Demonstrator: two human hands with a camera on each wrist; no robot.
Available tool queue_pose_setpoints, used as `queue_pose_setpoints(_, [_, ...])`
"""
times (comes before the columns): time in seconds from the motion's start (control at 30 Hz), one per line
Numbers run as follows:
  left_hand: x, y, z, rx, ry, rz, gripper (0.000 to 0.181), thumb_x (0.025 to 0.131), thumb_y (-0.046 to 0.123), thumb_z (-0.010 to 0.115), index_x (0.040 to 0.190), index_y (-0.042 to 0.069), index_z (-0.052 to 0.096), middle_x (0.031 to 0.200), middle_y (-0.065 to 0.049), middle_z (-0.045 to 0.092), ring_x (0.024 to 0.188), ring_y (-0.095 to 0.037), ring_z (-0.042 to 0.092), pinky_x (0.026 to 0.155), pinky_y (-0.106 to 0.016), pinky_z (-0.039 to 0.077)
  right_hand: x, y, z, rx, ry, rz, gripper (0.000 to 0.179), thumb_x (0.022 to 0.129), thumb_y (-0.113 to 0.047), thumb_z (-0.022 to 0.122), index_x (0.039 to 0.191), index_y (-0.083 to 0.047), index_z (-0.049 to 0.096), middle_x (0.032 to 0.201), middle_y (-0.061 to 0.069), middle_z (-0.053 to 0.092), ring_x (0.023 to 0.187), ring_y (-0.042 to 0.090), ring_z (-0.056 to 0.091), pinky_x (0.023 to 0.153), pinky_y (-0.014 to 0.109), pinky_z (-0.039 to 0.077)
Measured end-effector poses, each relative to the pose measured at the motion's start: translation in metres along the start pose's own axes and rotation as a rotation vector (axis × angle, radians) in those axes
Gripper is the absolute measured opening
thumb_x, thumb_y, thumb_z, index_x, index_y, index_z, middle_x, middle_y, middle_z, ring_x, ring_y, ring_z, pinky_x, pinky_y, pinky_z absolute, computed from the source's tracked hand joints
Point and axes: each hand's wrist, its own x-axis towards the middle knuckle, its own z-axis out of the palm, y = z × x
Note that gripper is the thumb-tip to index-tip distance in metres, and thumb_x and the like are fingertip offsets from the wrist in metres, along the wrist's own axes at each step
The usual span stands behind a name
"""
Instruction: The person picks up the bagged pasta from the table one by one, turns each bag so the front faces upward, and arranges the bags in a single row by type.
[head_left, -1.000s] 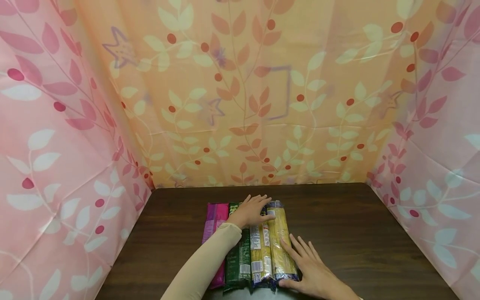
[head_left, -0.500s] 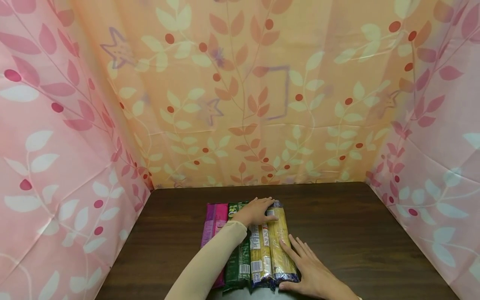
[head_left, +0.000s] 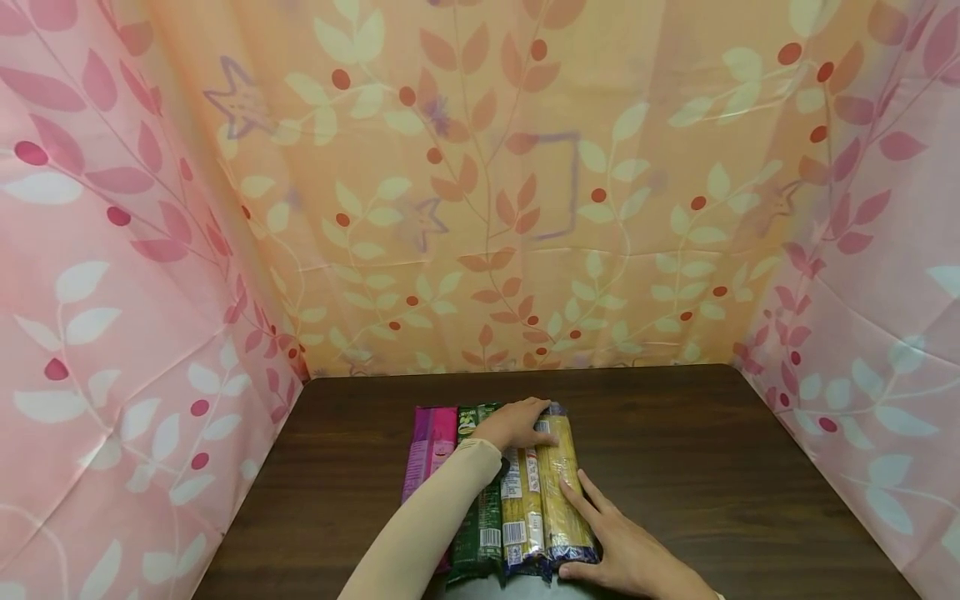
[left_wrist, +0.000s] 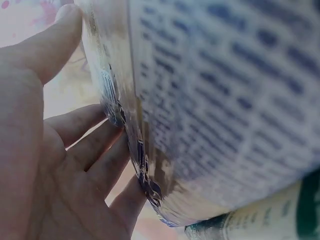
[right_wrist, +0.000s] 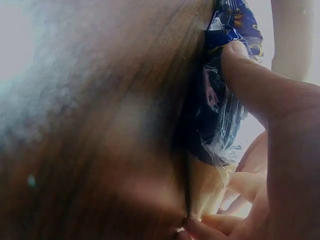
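Note:
Side by side on the table lie a magenta pack (head_left: 420, 458), a dark green pack (head_left: 477, 529), and two clear packs of spaghetti with blue ends, the inner spaghetti pack (head_left: 521, 521) and the outer spaghetti pack (head_left: 561, 500). My left hand (head_left: 516, 425) reaches across to the far ends of the spaghetti packs. In the left wrist view its extended fingers (left_wrist: 95, 155) touch the end of a pack with a printed label (left_wrist: 225, 100). My right hand (head_left: 626, 542) rests at the outer pack's near right corner, thumb (right_wrist: 250, 75) against its blue end, fingers along its side.
The dark wood table (head_left: 712, 450) extends to both sides of the packs. A patterned orange curtain (head_left: 480, 208) stands behind it, with a pink curtain (head_left: 112, 333) on the left and another pink curtain (head_left: 877, 333) on the right.
My left hand has shifted slightly right, its fingers now bending down over the far ends of the spaghetti packs. My right hand and the packs stay nearly in place.

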Motion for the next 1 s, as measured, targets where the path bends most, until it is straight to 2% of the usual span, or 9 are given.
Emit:
queue_pose_setpoints(0.23, [0.005, 0.001, -0.002, -0.018, -0.011, -0.002, 0.082, 0.098, 0.059, 0.073, 0.166, 0.021, 0.043, 0.164, -0.002, 0.050, 0.151, -0.026, 0.047, 0.121, -0.048, 0.042, 0.003, 0.002, 0.001, 0.012, 0.006, -0.007, 0.117, 0.086, -0.077, 0.074, 0.175, -0.029, 0.016, 0.178, 0.026, 0.006, 0.147, 0.056, 0.041, 0.092, 0.066, 0.056])
queue_pose_setpoints(0.5, [0.014, -0.004, 0.003, -0.040, -0.057, -0.019, 0.085, 0.099, 0.062, 0.071, 0.168, 0.025, 0.039, 0.167, -0.001, 0.045, 0.156, -0.025, 0.039, 0.125, -0.050, 0.036, 0.002, 0.004, -0.001, 0.051, 0.010, -0.020, 0.115, 0.087, -0.070, 0.079, 0.174, -0.023, 0.021, 0.175, 0.030, 0.008, 0.147, 0.061, 0.037, 0.093, 0.068, 0.054])
queue_pose_setpoints(0.77, [0.013, -0.005, 0.007, -0.055, -0.038, -0.037, 0.082, 0.098, 0.062, 0.072, 0.165, 0.024, 0.043, 0.165, -0.001, 0.048, 0.152, -0.025, 0.041, 0.123, -0.048, 0.037, 0.003, 0.004, -0.001, 0.066, 0.031, -0.029, 0.117, 0.083, -0.069, 0.083, 0.172, -0.018, 0.028, 0.173, 0.034, 0.015, 0.146, 0.062, 0.039, 0.093, 0.068, 0.054])
queue_pose_setpoints(1.0, [0.010, -0.005, 0.007, -0.079, -0.034, -0.037, 0.080, 0.100, 0.059, 0.071, 0.165, 0.023, 0.044, 0.168, -0.002, 0.044, 0.157, -0.026, 0.036, 0.125, -0.049, 0.035, 0.004, 0.005, 0.004, 0.102, 0.076, 0.054, 0.137, 0.075, -0.068, 0.090, 0.169, 0.003, 0.021, 0.170, 0.034, 0.025, 0.149, 0.056, 0.039, 0.104, 0.070, 0.048])
